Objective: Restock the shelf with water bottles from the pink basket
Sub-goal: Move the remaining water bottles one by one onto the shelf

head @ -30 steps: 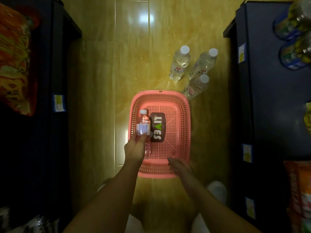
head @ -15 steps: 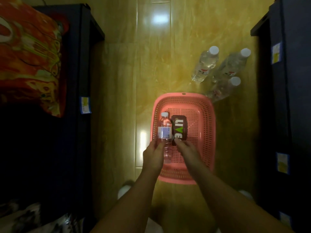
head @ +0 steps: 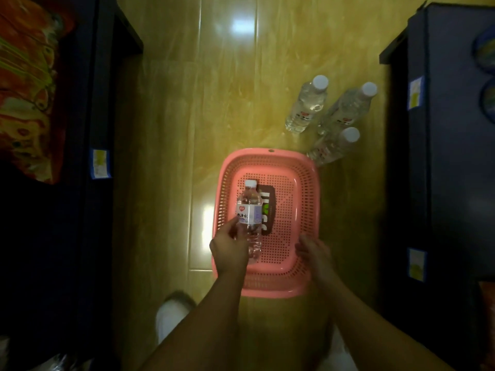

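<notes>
A pink perforated basket [head: 300, 178] sits on the yellow floor between two dark shelves. My left hand [head: 230, 247] grips the lower part of a clear water bottle [head: 249, 207] with a white cap, held over the basket's left side. My right hand [head: 314, 253] rests on the basket's near right rim with fingers relaxed. A dark label with green and white letters [head: 267, 210] lies on the basket's bottom. Three more water bottles [head: 308, 105] stand on the floor beyond the basket's far right corner.
A dark shelf unit [head: 450, 156] with yellow price tags stands on the right, another [head: 91, 103] on the left holding red-orange packages [head: 26, 89]. My white shoe [head: 171, 317] shows below. Open floor stretches ahead of the basket.
My right hand has drawn back from the dark label to the basket's near right rim. The left hand keeps its grip on the bottle, which has risen slightly. The view shifted.
</notes>
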The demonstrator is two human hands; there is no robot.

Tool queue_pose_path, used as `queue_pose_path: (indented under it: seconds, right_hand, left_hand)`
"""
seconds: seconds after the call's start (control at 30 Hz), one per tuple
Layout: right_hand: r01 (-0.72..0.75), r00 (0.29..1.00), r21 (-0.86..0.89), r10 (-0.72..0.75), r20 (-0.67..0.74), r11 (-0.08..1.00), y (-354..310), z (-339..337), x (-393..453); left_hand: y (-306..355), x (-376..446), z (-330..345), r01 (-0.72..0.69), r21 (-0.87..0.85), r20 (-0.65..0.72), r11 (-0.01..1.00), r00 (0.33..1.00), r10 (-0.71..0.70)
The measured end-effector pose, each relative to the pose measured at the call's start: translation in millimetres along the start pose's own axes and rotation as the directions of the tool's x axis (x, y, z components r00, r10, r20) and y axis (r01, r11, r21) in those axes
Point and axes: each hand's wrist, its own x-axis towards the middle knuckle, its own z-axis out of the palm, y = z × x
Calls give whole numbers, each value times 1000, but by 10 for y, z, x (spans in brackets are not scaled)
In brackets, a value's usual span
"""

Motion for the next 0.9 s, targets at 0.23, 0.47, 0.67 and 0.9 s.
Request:
queue_pose_path:
  seconds: [0.23, 0.47, 0.67, 0.9]
  right_hand:
    - [4, 998, 32, -6, 68, 999, 36, -61, 100]
    - [33, 997, 21, -35, 72, 999, 65, -106, 45]
    - [40, 996, 35, -43, 75, 999, 104, -109, 62]
    - [21, 995, 38, -25, 93, 999, 72, -134, 47]
  left_hand:
    - [65, 107, 295, 82, -4, 74, 997, 994, -82]
    - [-67, 191, 413, 107, 53, 239, 993, 964, -117]
    - [55, 109, 604, 16, 166, 276, 986, 959, -62]
    - [1, 125, 997, -28, 348, 175, 937, 984, -35]
